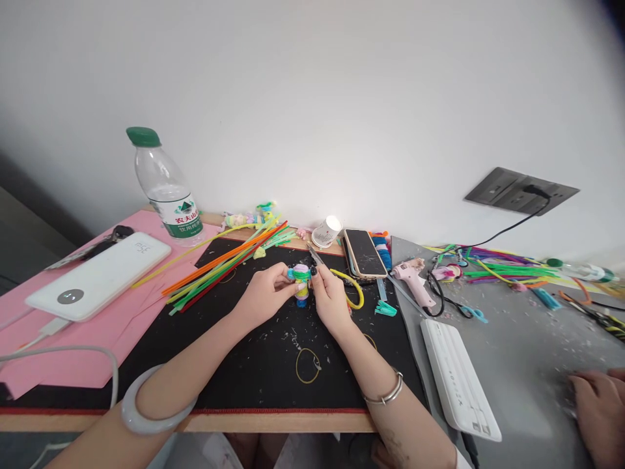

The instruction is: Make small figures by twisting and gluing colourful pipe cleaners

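Note:
A small figure of wound pipe cleaners (301,284), with green, pink, yellow and blue bands, stands upright between my hands above the black mat (244,365). My left hand (267,290) pinches its left side between thumb and fingers. On the other side, my right hand (331,297) is closed, its dark-nailed thumb against the figure. A pointed metal blade (315,255) shows just beyond my right fingers; whether the hand touches it I cannot tell. A curved yellow piece (359,294) lies partly hidden behind that hand.
Loose pipe cleaners (222,268) lie at left, near a water bottle (170,195) and white power bank (100,277). Behind are a paper cup (327,231) and phone (366,253). Rightward are a pink glue gun (414,284), another power bank (459,378) and another person's hand (598,410).

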{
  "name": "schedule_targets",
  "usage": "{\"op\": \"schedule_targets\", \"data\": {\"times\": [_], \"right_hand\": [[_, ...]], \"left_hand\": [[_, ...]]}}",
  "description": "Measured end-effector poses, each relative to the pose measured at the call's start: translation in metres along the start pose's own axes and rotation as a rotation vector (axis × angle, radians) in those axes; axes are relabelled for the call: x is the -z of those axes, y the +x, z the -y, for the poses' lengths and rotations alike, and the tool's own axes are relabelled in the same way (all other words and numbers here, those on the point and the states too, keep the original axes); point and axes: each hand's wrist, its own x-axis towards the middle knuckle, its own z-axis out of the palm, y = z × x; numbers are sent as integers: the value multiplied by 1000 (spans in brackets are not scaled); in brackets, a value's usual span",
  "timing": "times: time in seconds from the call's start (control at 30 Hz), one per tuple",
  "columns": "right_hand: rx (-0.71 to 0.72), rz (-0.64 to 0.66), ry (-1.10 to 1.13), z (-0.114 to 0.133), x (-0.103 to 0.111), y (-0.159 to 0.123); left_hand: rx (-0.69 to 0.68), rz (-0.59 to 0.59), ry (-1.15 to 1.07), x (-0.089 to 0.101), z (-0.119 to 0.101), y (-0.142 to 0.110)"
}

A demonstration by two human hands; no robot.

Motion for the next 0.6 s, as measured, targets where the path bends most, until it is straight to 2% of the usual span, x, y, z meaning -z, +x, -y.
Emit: {"op": "schedule_targets", "data": {"times": [0.6], "right_hand": [[-53,19,101,-9,-7,-2]], "left_hand": [[15,9,16,0,0,0]]}}
